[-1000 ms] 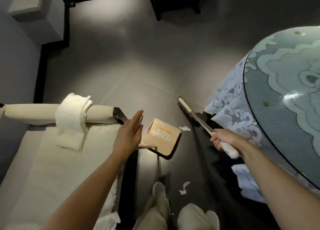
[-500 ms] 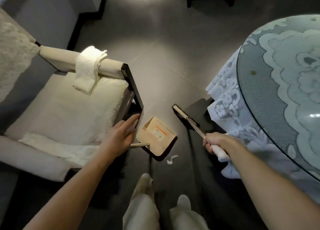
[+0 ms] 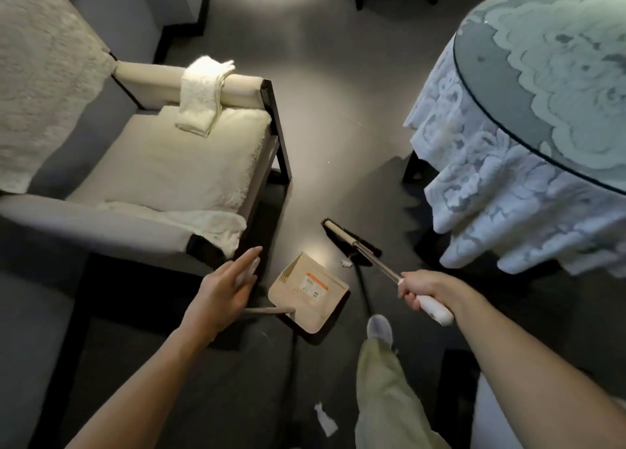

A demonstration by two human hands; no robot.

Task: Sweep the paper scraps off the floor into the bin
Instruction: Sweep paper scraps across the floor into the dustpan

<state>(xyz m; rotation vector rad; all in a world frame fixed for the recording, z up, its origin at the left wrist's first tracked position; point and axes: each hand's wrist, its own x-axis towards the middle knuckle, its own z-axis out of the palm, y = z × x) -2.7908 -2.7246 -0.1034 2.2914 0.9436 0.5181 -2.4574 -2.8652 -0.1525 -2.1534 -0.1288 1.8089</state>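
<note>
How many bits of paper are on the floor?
2. One scrap lies by the broom head, near the dustpan; the other scrap lies beside the trouser leg. More may be hidden.

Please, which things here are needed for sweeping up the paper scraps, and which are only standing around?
For the job: broom, its grip in the right hand; dustpan, the left hand at its handle; paper scrap beside the bristles; second scrap near the leg.

Just lying about: armchair; folded towel on its armrest; round table under a lace cloth.
</note>
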